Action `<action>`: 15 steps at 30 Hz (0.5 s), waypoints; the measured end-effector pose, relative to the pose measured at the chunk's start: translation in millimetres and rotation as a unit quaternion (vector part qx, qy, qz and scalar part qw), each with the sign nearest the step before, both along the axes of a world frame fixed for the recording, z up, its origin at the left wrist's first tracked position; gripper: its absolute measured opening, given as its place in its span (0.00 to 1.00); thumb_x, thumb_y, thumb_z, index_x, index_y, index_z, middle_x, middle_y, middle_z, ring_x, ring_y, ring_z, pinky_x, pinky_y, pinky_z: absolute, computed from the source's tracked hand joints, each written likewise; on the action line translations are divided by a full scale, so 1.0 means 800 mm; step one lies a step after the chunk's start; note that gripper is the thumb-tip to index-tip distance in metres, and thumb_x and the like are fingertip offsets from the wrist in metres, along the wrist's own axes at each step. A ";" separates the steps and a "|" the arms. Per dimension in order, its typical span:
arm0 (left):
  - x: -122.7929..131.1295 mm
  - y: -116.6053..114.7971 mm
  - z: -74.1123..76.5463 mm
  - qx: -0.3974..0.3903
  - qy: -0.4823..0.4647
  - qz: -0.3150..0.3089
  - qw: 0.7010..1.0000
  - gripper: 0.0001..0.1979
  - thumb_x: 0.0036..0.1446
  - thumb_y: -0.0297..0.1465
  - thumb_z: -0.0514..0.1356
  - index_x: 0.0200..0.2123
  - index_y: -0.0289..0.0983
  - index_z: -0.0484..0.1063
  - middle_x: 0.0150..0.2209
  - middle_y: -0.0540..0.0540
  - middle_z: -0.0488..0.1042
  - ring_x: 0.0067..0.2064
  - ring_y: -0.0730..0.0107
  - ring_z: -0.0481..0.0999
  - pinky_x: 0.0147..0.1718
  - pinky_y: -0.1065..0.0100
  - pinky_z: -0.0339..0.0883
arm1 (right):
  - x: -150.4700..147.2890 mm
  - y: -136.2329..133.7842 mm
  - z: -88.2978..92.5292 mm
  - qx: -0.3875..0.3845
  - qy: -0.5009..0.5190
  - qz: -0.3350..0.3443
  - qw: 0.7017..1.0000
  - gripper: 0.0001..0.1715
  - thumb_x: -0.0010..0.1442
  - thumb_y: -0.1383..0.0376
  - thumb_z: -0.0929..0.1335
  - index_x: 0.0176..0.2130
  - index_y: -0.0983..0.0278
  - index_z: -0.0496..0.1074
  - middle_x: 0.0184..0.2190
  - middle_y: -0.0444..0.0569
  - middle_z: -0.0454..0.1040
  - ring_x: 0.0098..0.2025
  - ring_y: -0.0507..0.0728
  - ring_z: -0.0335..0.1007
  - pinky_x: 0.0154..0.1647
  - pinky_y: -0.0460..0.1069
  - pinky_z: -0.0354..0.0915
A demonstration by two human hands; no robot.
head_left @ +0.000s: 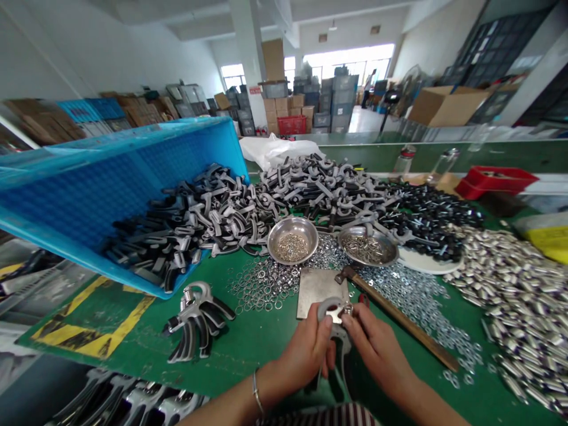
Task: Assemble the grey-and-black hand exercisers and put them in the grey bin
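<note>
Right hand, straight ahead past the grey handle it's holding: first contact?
Likely the flat metal plate, just beyond the grey handle in the right hand; depth is unclear, so it might pass over.

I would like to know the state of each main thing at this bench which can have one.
Grey grip: held two-handed
Left hand: closed on grip
Right hand: closed on grip
Blue crate: tipped on side
Left metal bowl: partly filled
Right metal bowl: partly filled
Hammer: lying down
Metal plate: lying flat
Red tray: upright, open
</note>
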State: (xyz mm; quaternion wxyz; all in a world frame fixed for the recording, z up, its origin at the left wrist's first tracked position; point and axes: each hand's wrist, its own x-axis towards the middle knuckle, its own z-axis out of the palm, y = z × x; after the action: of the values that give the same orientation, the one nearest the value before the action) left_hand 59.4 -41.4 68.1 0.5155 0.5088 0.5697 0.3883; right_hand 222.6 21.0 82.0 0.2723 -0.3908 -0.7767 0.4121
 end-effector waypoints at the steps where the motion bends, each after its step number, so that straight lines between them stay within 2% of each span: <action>1: -0.004 -0.001 -0.002 0.004 0.028 -0.013 1.000 0.24 0.68 0.50 0.42 0.54 0.38 0.60 0.19 0.52 0.69 0.17 0.69 0.68 0.18 0.71 0.62 | 0.001 -0.002 0.000 -0.008 0.003 0.008 1.000 0.15 0.70 0.53 0.59 0.36 0.58 0.66 0.27 0.45 0.73 0.28 0.57 0.71 0.31 0.49 0.62; 4: -0.020 -0.006 -0.002 0.017 0.128 -0.079 0.988 0.25 0.68 0.46 0.44 0.58 0.34 0.58 0.28 0.44 0.76 0.27 0.62 0.77 0.29 0.65 0.68 | 0.006 -0.008 0.002 -0.040 0.004 0.048 0.998 0.14 0.69 0.54 0.61 0.38 0.58 0.69 0.29 0.46 0.75 0.30 0.57 0.72 0.33 0.49 0.65; 6: -0.029 -0.011 0.002 0.031 0.202 -0.128 0.971 0.28 0.65 0.47 0.51 0.60 0.34 0.57 0.38 0.38 0.79 0.38 0.55 0.80 0.36 0.62 0.69 | 0.009 -0.014 0.004 -0.079 0.014 0.074 0.994 0.14 0.68 0.54 0.62 0.41 0.58 0.72 0.34 0.48 0.78 0.37 0.59 0.75 0.40 0.51 0.68; 8: -0.033 -0.017 0.009 0.027 0.266 -0.172 0.948 0.32 0.60 0.49 0.57 0.60 0.34 0.59 0.44 0.34 0.78 0.44 0.49 0.79 0.38 0.60 0.69 | 0.011 -0.022 0.007 -0.110 0.033 0.076 0.991 0.15 0.68 0.53 0.63 0.45 0.56 0.74 0.41 0.50 0.80 0.44 0.62 0.76 0.47 0.54 0.70; 12: -0.033 -0.021 0.024 0.007 0.332 -0.236 0.913 0.34 0.59 0.53 0.55 0.57 0.33 0.63 0.40 0.33 0.79 0.40 0.47 0.81 0.34 0.61 0.68 | 0.008 -0.034 0.003 -0.113 0.040 0.061 0.991 0.15 0.66 0.54 0.65 0.47 0.55 0.76 0.42 0.50 0.80 0.45 0.62 0.76 0.46 0.55 0.71; 15: -0.044 0.006 0.026 0.045 0.333 -0.250 0.908 0.34 0.59 0.54 0.55 0.58 0.34 0.62 0.40 0.35 0.79 0.40 0.48 0.81 0.32 0.63 0.68 | 0.000 -0.015 -0.009 -0.094 0.007 0.078 0.993 0.16 0.69 0.54 0.61 0.46 0.57 0.74 0.40 0.49 0.80 0.43 0.60 0.76 0.46 0.53 0.71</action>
State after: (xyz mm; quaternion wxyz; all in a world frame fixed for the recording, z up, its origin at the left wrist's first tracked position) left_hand 24.5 -36.7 88.7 0.3526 0.7569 0.5444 0.0794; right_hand 222.3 8.7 75.0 0.2073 -0.3501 -0.7607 0.5058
